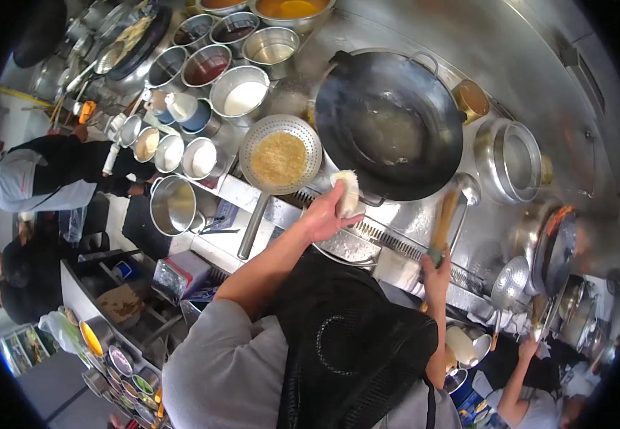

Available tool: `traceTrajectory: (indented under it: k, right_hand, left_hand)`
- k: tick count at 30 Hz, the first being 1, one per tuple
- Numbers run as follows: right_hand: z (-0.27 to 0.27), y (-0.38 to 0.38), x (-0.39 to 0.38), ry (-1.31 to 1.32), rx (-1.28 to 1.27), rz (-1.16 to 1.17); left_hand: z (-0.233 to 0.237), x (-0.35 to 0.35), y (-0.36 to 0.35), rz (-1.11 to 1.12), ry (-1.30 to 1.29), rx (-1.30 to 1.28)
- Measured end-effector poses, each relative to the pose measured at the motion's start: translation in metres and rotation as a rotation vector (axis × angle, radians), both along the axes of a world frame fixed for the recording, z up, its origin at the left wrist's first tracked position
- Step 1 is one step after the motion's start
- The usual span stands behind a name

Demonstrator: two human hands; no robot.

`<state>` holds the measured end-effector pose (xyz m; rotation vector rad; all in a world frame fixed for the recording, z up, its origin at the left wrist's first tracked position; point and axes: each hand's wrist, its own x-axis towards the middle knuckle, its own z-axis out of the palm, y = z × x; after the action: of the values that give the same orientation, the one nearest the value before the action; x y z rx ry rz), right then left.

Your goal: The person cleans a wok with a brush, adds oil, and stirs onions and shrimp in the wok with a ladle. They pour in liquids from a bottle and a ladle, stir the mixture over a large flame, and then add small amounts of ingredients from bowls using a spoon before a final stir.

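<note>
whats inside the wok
The wok holds a shallow pool of liquid with a few pale bits; the rest is bare dark metal. Its near handle is hidden under the cloth in the left hand.

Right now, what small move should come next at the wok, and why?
Probably lift the wok by its near rim: the left hand holds a cloth there, the right hand grips the ladle, and only a little liquid lies inside.
</note>
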<state>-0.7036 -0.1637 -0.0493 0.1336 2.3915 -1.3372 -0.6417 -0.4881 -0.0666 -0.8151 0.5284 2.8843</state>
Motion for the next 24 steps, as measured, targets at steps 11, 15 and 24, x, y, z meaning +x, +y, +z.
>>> traceTrajectory:
  k: [11, 15, 24]
  right_hand:
    - [-0.009, 0.022, 0.043, 0.057, 0.348, -0.004]
    - [0.104, -0.05, -0.008, 0.105, 0.15, 0.003]
    - [0.049, -0.233, -0.187, 0.005, 0.401, 0.544]
  left_hand:
    - [-0.079, -0.063, 0.024, -0.041, -0.007, -0.113]
    - [-0.074, -0.054, 0.028, 0.041, -0.008, -0.252]
    - [-0.069, -0.055, 0.022, 0.065, -0.025, -0.31]
